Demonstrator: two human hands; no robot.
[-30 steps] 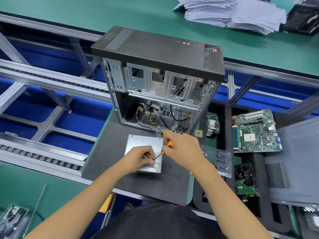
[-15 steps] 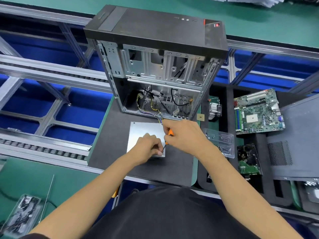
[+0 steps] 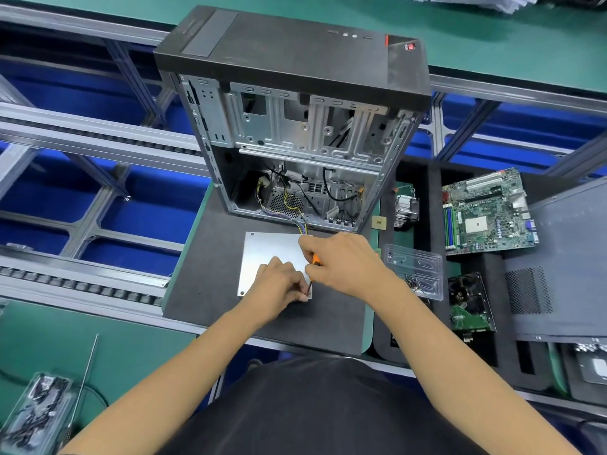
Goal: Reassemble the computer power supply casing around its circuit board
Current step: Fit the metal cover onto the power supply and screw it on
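The silver power supply casing lies flat on a black mat in front of the open computer tower. Coloured wires run from its far right corner into the tower. My right hand grips an orange-handled screwdriver, whose tip points down at the casing's near right corner. My left hand rests on the casing with its fingers curled, pinching near the screwdriver tip. Whatever it pinches is hidden.
A motherboard, a heatsink, a clear plastic tray and a fan unit lie in black foam to the right. A grey side panel sits far right. A parts bag lies at the bottom left.
Both hands stay at the casing's near right corner. The screwdriver has tilted more upright, and its tip has come down to my left fingertips. The camera has dipped slightly.
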